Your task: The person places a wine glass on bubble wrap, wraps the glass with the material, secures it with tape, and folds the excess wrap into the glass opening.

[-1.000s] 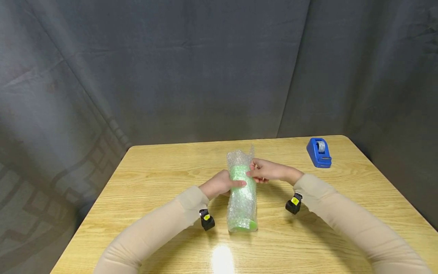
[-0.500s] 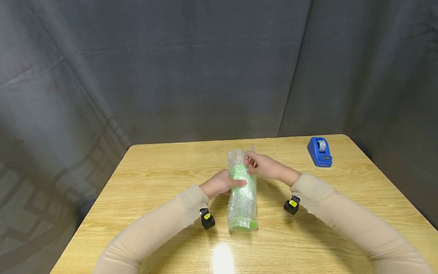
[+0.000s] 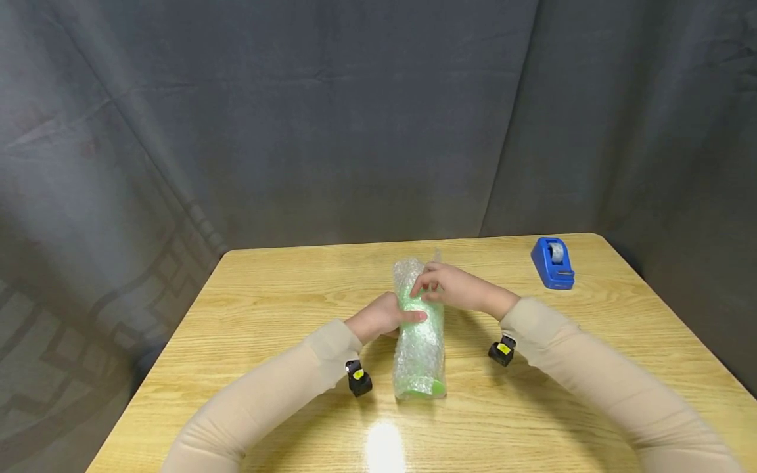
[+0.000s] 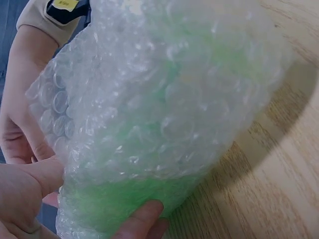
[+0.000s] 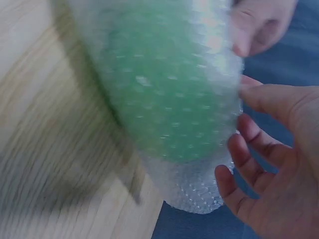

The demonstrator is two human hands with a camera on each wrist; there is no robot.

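Note:
A green cylindrical object (image 3: 417,387), sheathed in clear bubble wrap (image 3: 418,351), lies lengthwise on the wooden table. My left hand (image 3: 378,316) grips its left side, thumb across the top; the fingers beneath are mostly hidden in the head view. Over the upper right part of the bundle, my right hand (image 3: 461,288) touches the wrap with relaxed, slightly bent fingers. In the right wrist view, the right fingertips (image 5: 227,181) rest along the wrap's edge. A loose flap of bubble wrap (image 4: 52,107) sticks out in the left wrist view.
A blue tape dispenser (image 3: 552,264) with a roll of clear tape stands at the table's back right. The wooden table (image 3: 284,282) ends at a grey curtain (image 3: 355,131) behind. Each wrist carries a small black camera (image 3: 501,351).
My right hand has moved from the bundle's right edge leftward and over its top, its fingers spreading from a pinch-like pose. The left hand and bundle have stayed nearly still.

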